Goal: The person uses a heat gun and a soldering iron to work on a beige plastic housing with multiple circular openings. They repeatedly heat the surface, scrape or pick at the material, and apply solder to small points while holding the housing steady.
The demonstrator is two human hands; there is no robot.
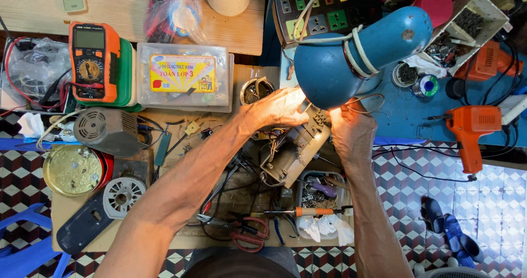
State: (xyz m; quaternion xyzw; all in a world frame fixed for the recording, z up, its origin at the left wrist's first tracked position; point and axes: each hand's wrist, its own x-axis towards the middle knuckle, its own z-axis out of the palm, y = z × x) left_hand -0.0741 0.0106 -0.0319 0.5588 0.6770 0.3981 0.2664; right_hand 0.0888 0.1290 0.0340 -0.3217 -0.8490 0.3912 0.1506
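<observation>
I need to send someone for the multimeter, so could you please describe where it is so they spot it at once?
Start at the pale wooden board along the top left of the cluttered workbench. Just below its front edge, left of the clear plastic box with the yellow label, lies the multimeter on a green case. It alone has an orange shell, a grey screen and a round dial.

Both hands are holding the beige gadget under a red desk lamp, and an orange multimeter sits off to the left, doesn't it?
Not quite: the desk lamp is blue, not red, as the head view shows. Both the left hand and right hand do hold the beige gadget under it, and the orange multimeter sits left.
</observation>
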